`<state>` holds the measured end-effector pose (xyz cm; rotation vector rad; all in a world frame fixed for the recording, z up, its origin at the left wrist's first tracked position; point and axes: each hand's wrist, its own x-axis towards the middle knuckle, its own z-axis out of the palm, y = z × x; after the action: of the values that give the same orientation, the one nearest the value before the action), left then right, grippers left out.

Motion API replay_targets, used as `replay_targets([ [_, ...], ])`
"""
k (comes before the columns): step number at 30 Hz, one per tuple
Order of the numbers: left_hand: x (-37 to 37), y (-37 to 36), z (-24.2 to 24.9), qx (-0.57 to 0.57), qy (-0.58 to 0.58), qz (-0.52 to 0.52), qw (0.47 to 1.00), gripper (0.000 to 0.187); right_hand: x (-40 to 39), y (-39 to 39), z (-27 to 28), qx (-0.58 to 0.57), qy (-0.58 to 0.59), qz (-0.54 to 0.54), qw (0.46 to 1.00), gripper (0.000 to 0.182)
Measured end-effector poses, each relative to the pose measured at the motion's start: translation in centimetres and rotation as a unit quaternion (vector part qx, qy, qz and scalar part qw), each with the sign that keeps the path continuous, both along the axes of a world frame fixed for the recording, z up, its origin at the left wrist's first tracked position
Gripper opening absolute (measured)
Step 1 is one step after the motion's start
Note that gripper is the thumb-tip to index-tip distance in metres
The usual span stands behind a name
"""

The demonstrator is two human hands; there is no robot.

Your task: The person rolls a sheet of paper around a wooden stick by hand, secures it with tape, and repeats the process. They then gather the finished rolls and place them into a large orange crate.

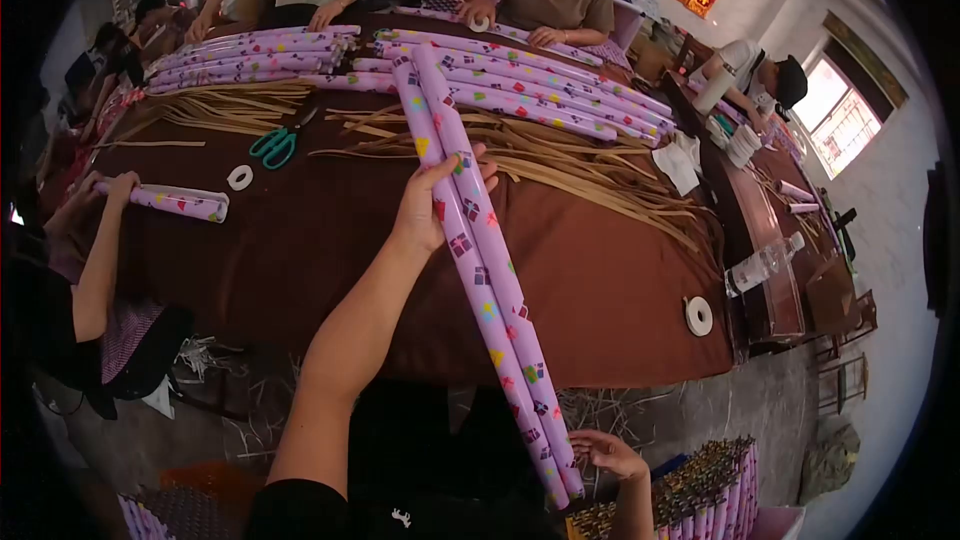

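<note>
My left hand [428,202] is wrapped round two long purple rolls [475,240] with coloured gift patterns, which lie side by side and slant from the upper middle down to the lower right. Near their lower end is my right hand [607,455], its fingers apart and bent beside the rolls, holding nothing that I can see. Beyond the rolls, brown strips [600,180] are spread over the brown cloth of the table [620,310]. A white tape roll [699,316] lies near the table's right front corner.
Piles of purple rolls [540,90] line the far side. Teal scissors [273,147] and another tape roll [240,178] lie left. A bottle [765,265] is at right. Several people work around; one at left holds a roll [180,202]. Bundled rolls [715,500] stand below right.
</note>
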<state>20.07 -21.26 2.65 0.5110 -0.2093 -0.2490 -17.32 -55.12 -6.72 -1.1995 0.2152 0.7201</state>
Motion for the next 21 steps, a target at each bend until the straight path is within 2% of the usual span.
replay_targets([
  [3,-0.9,0.0,0.9,0.002,-0.008,0.002,1.0,0.047,0.0,0.4,-2.9,0.081,0.024,0.016,0.996,0.078],
  [6,-1.0,0.2,1.1,-0.003,-0.009,-0.002,1.0,0.049,-0.2,1.5,-4.3,0.052,0.051,0.079,0.994,0.078],
  [12,-1.2,0.5,1.4,-0.025,-0.007,-0.039,0.999,0.056,-0.1,3.6,-3.9,0.009,0.147,0.081,0.986,0.057],
  [15,-1.2,0.4,1.2,-0.036,-0.016,-0.056,0.998,0.056,-0.2,4.7,-2.7,0.002,0.146,0.057,0.988,0.051],
  [17,-1.4,0.3,1.5,-0.025,-0.01,-0.037,0.999,0.047,-0.8,4.9,-3.0,-0.072,0.137,0.021,0.988,0.045],
  [20,-1.6,0.4,1.8,0.002,-0.013,-0.026,1.0,0.045,-1.3,6.5,-2.5,-0.193,0.089,-0.025,0.977,0.039],
  [21,-1.5,0.4,1.9,0.002,-0.012,-0.025,1.0,0.045,-1.6,6.5,-2.7,-0.193,0.089,-0.024,0.977,0.039],
])
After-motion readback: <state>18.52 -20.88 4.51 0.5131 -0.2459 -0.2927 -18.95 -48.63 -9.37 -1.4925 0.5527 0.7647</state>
